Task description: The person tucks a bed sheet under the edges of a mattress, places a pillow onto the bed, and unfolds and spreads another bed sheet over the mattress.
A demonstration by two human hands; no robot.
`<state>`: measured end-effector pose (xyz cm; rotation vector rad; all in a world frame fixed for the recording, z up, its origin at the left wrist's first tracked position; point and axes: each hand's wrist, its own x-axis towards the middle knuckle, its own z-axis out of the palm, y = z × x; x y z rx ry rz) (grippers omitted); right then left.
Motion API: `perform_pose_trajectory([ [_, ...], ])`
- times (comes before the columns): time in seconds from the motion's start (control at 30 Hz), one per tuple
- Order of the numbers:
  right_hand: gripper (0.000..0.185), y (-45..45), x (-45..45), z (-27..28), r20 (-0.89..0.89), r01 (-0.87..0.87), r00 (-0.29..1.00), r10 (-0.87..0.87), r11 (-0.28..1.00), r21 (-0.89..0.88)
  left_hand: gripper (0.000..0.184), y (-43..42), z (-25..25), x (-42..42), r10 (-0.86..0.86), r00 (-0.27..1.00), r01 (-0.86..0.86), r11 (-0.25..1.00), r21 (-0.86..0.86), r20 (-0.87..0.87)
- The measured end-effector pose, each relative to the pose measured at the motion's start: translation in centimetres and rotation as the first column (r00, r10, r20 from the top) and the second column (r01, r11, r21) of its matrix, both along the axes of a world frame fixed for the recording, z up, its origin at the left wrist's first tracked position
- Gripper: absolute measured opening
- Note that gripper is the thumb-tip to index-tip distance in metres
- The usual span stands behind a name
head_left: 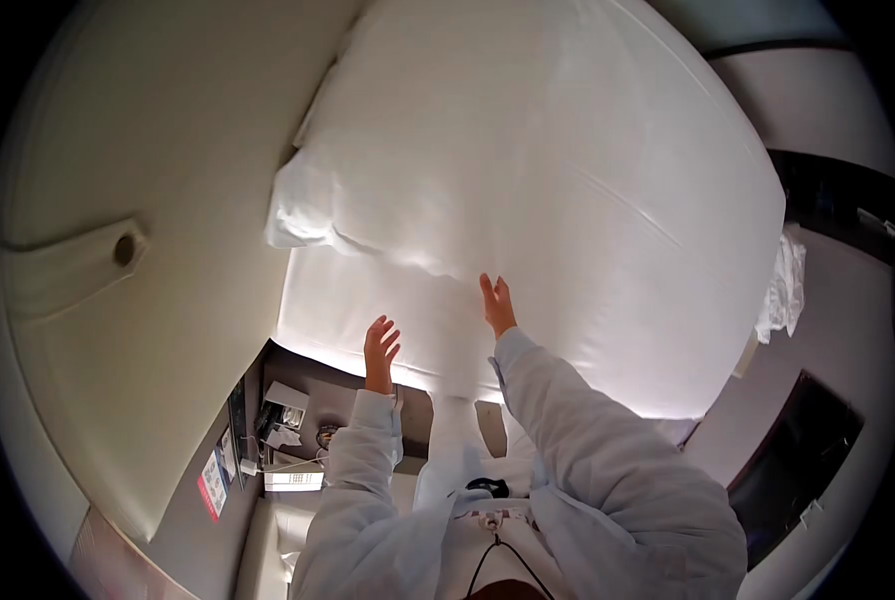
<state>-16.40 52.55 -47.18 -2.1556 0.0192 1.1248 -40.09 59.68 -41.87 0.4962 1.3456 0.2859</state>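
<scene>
A wide bed with a white sheet (367, 320) fills the middle of the head view. Over its far part lies a white bed cover (447, 150), puffy and bunched at its left corner, its near edge ending just beyond my hands. My left hand (380, 353) is raised near the front edge of the mattress, fingers apart and slightly curled, holding nothing. Farther forward, my right hand (498, 303) is close to the cover's edge, with thumb and fingers apart and nothing between them. Whether it touches the fabric I cannot tell.
A pale padded headboard (167, 300) with a buttoned strap rises on the left. Below it stands a dark nightstand (317, 378) with a small box, cables and papers. White fabric (785, 285) hangs at the right, near a dark panel (797, 465).
</scene>
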Motion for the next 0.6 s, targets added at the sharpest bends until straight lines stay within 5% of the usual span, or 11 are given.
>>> perform_pose_trajectory([
  [0.03,0.090,-0.3,-0.9,-0.9,-0.005,-0.045,0.999,0.045,0.998,-0.042,0.071,0.4,-0.6,-0.8,-0.014,1.000,0.014,1.000,-0.022,0.006],
  [0.1,0.082,1.0,0.0,-1.7,0.064,0.048,0.997,-0.050,0.998,0.036,0.077,2.7,-1.4,0.8,0.228,0.972,-0.231,0.972,0.051,0.067],
  [0.13,0.079,2.2,1.1,-1.0,0.029,0.129,0.991,-0.134,0.983,0.132,0.079,4.5,-1.6,1.7,0.217,0.972,-0.227,0.966,0.124,0.095],
  [0.23,0.065,4.4,3.3,0.1,-0.030,0.052,0.998,-0.052,0.999,0.001,0.088,11.3,-2.8,3.9,0.200,0.972,-0.230,0.908,0.350,0.122],
  [0.33,0.050,5.7,2.3,4.1,-0.198,0.052,0.980,-0.032,0.994,0.097,0.076,18.2,-1.5,5.9,0.368,0.924,-0.266,0.812,0.520,-0.101],
  [0.4,0.040,5.1,0.6,5.6,-0.013,0.131,0.991,-0.131,0.971,0.202,0.073,20.8,-2.1,3.9,0.420,0.884,-0.270,0.819,0.507,-0.207],
  [0.47,0.038,4.5,-0.6,7.4,0.010,0.180,0.982,-0.190,0.946,0.270,0.072,21.9,-4.0,2.7,0.561,0.576,0.100,0.674,0.732,-0.595],
  [0.5,0.035,4.3,-0.8,7.9,0.026,0.225,0.969,-0.246,0.920,0.321,0.067,21.1,-3.2,1.6,0.611,0.621,0.177,0.501,0.847,-0.491],
  [0.53,0.031,4.0,-0.9,8.3,0.060,0.207,0.969,-0.238,0.924,0.323,0.057,20.4,-1.1,1.8,0.627,0.756,0.075,0.202,0.977,-0.187],
  [0.6,0.030,3.0,-0.9,9.8,0.095,0.193,0.966,-0.238,0.919,0.345,0.051,18.0,3.9,1.3,0.516,0.795,0.017,0.504,0.863,-0.317],
])
